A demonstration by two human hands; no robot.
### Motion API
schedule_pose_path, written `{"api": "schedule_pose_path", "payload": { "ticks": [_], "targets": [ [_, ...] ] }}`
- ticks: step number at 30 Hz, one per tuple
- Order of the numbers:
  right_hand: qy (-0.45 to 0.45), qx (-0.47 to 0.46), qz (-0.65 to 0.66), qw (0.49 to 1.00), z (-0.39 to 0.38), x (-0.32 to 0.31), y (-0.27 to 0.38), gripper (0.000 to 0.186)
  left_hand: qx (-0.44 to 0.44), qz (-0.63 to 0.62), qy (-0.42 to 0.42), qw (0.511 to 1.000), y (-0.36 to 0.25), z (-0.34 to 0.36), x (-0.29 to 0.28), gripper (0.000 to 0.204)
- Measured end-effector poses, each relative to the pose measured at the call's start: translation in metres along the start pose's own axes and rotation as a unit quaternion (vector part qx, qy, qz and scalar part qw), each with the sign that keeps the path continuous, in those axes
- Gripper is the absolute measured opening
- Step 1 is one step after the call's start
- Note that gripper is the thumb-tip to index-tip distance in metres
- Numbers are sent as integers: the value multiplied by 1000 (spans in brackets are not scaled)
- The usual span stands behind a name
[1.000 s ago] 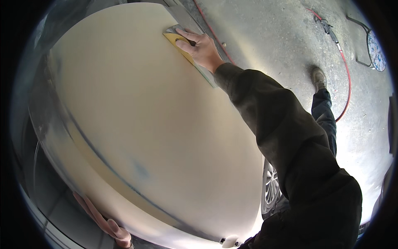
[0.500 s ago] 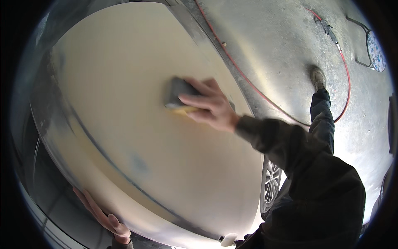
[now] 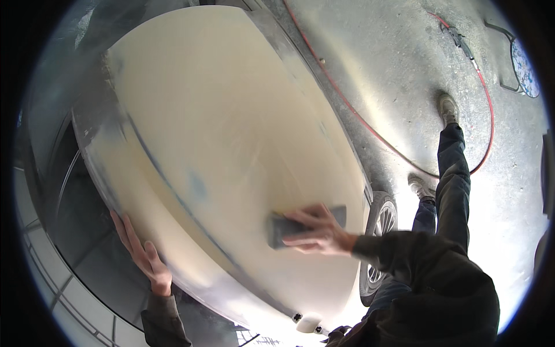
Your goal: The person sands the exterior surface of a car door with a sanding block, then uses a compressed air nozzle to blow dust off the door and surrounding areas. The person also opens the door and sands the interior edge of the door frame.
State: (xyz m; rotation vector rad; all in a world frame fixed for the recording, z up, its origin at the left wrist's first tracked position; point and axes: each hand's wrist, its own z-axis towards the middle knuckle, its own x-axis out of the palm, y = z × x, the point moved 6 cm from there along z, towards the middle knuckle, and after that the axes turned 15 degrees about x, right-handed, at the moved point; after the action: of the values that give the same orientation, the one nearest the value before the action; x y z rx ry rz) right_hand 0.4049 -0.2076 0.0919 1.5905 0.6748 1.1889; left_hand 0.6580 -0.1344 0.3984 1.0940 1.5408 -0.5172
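My right hand point(image 3: 319, 229) is wrapped over a long dark grey sanding block point(image 3: 278, 233) and presses it to a car body panel point(image 3: 231, 115). Smooth beige covers most of this curved panel, with a blue-grey patch point(image 3: 198, 186) and a dark crease line along its left part. The block is at the panel's lower right, near the wheel; motion blurs it and the hand slightly. At the lower left, my left hand point(image 3: 141, 254) lies with fingers stretched along the panel's edge, beside the dark car window point(image 3: 98, 260). It holds nothing.
A spoked car wheel point(image 3: 384, 220) stands right of the panel. Across the concrete floor point(image 3: 393, 58) curves a red air hose point(image 3: 370, 128), ending at a dark air tool point(image 3: 459, 41). A round stool point(image 3: 525, 69) with a speckled seat is at the far right. My shoe point(image 3: 447, 109) is beside the hose.
My right hand has moved the sanding block from the panel's middle down and right, toward the wheel. The left hand stays at the edge, and more of its sleeve shows. The view has shifted.
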Motion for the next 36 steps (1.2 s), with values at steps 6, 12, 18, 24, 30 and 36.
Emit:
{"api": "schedule_pose_path", "payload": {
  "ticks": [6, 12, 18, 24, 30, 36],
  "targets": [
    [19, 165, -58, 984, -107, -45, -5, 72, 109, 187, 47, 975, -52, 31, 4, 81],
    [-69, 232, -170, 955, -57, -159, -33, 63, 200, 143, 157, 956, -99, 171, 115, 87],
    [-42, 278, -205, 937, -46, -231, -48, 61, 89, 313, 129, 937, -33, 370, 214, 86],
    [-55, 320, -221, 920, -47, -278, -59, 59, 36, 393, 178, 902, -28, 413, 255, 88],
    [-33, 319, -181, 930, -81, -268, -53, 58, 72, 369, 192, 906, -84, 319, 260, 86],
    [-35, 276, -222, 934, -159, -275, -42, 60, 91, 358, 200, 908, -151, 205, 241, 86]
  ]
}}
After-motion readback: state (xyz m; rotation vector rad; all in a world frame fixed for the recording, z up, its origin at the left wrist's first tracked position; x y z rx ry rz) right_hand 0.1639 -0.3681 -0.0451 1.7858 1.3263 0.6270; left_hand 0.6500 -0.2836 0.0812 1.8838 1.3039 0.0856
